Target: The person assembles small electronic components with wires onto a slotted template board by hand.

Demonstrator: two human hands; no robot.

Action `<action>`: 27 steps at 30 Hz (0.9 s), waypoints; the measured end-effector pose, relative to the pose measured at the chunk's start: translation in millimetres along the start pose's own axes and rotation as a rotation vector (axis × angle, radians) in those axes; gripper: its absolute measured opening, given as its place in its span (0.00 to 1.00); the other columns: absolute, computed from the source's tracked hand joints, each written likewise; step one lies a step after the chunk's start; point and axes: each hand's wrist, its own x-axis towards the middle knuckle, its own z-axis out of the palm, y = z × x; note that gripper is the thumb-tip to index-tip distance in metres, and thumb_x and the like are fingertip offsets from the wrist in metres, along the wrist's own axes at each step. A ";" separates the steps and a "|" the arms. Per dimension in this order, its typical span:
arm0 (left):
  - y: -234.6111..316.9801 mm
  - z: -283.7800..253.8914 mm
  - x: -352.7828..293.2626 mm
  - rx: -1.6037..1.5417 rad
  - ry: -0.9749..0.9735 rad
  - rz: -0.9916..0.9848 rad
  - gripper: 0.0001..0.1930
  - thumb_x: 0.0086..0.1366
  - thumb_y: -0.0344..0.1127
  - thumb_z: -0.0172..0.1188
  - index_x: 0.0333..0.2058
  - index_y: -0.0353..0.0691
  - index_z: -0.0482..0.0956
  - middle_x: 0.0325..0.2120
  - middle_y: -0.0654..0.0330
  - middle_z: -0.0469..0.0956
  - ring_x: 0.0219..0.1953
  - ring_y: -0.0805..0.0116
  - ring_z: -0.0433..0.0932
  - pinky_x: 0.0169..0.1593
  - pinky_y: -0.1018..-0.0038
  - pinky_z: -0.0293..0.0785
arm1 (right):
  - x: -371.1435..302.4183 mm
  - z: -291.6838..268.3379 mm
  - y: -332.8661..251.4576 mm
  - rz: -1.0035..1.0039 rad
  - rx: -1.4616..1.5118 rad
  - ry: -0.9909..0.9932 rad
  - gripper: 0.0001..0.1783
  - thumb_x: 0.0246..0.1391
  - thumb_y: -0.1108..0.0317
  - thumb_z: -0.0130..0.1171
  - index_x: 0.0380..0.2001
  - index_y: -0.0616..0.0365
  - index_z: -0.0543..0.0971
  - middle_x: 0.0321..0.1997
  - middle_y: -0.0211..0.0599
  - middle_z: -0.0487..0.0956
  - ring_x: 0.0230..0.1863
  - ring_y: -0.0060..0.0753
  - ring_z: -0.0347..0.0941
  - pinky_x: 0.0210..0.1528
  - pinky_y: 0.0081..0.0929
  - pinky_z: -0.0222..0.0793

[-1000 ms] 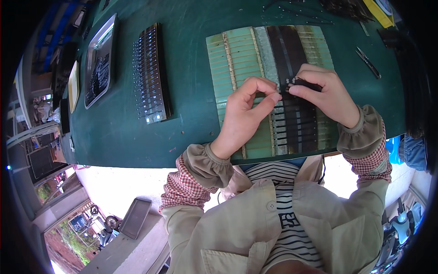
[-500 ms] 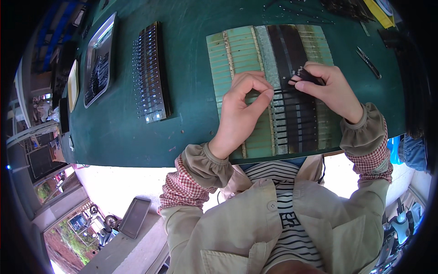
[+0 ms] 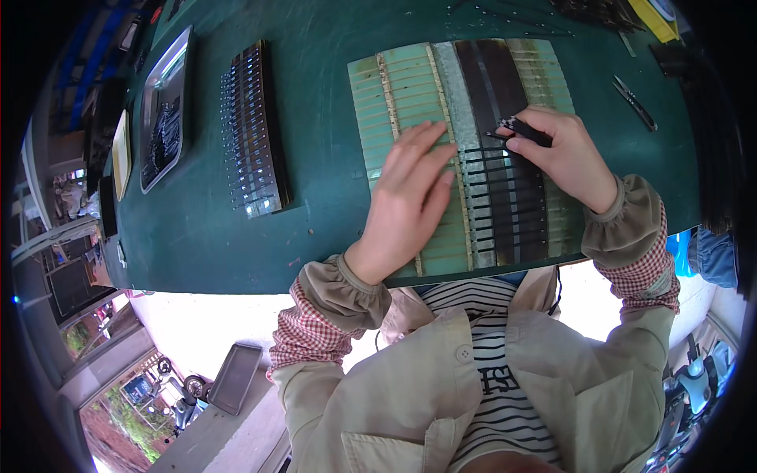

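A pale green slatted board (image 3: 394, 87) lies on the dark green table (image 3: 315, 158), with rows of thin black strips (image 3: 505, 209) laid across its right half. My left hand (image 3: 410, 193) rests flat on the board's left part, fingers spread, holding nothing. My right hand (image 3: 564, 154) is over the strips and pinches a small bundle of black strips (image 3: 524, 130) between thumb and fingers, its tip touching the board.
A long rack of black and silver parts (image 3: 252, 130) lies to the left. Farther left stand a metal tray (image 3: 162, 106) with dark pieces and a small yellowish dish (image 3: 121, 154). Small snips (image 3: 635, 102) lie at the right, more black parts at the far edge.
My left hand let go near the right hand and moved down-left, now lying flat on the board. The right hand stays on the strips with its bundle.
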 end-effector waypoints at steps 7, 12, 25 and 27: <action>29.3 -0.7 -5.3 0.315 -0.150 0.147 0.18 0.56 0.28 0.57 0.47 0.35 0.72 0.56 0.50 0.63 0.58 0.49 0.61 0.61 0.56 0.54 | -16.0 1.0 -27.2 -0.093 -0.294 0.119 0.10 0.47 0.73 0.57 0.34 0.62 0.73 0.29 0.44 0.73 0.30 0.45 0.71 0.32 0.28 0.67; 37.4 -11.8 -11.1 0.174 -0.121 0.105 0.17 0.57 0.27 0.55 0.47 0.34 0.72 0.55 0.50 0.64 0.57 0.51 0.63 0.60 0.60 0.57 | -32.0 -31.1 -12.0 -0.022 0.063 0.321 0.08 0.55 0.68 0.54 0.36 0.60 0.73 0.23 0.28 0.69 0.23 0.22 0.66 0.24 0.19 0.59; 49.7 -31.6 12.6 -0.007 -0.070 -0.058 0.12 0.57 0.22 0.55 0.42 0.33 0.74 0.43 0.53 0.75 0.48 0.59 0.72 0.51 0.70 0.66 | -61.0 -72.3 31.1 0.212 0.485 0.424 0.12 0.62 0.65 0.45 0.40 0.62 0.73 0.18 0.19 0.60 0.18 0.09 0.49 0.18 0.09 0.43; 50.0 -32.4 14.1 -0.045 -0.073 -0.088 0.11 0.57 0.22 0.55 0.40 0.33 0.75 0.41 0.54 0.75 0.47 0.60 0.72 0.51 0.71 0.66 | -58.3 -71.9 31.8 0.246 0.443 0.358 0.12 0.62 0.65 0.45 0.41 0.61 0.74 0.18 0.19 0.59 0.18 0.08 0.49 0.18 0.10 0.43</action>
